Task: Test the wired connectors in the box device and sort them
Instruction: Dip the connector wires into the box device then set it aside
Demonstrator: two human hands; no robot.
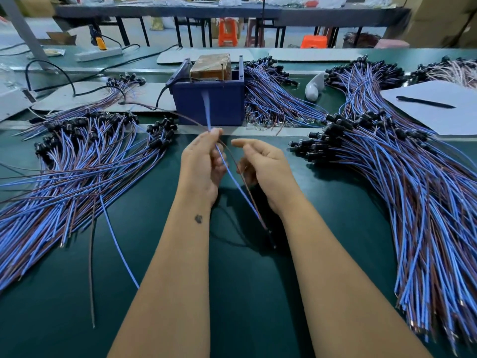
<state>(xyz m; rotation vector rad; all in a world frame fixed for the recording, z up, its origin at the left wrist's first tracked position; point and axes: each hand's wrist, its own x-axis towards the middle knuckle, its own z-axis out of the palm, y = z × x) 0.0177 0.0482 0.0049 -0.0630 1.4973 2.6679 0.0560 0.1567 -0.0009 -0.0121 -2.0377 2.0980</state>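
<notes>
Both forearms reach in from the bottom edge over the dark green worktop (245,293). My left hand (200,166) has its fingers curled, pinching one wired connector (233,177) near the fingertips. Its blue and brown leads run down between my two hands to a small black end lying near my right wrist. Above the pinch the leads blur upward toward the blue box device (209,99), and I cannot tell whether they touch it.

My right hand (260,164) sits just beside the leads, fingers loosely curled, index finger pointing left. Whether it touches the wires I cannot tell; it grips nothing that I can see.

The box device stands at the back centre of the worktop with a brown block in its open top and a black cable on its left side. Left pile of connectors (77,164) fans out on the worktop, black heads toward the box. Right pile of connectors (400,177) is bigger and runs to the right edge. Another pile (271,91) lies just right of the box. White sheet (438,107) with a black pen (423,102) on it sits far right.
</notes>
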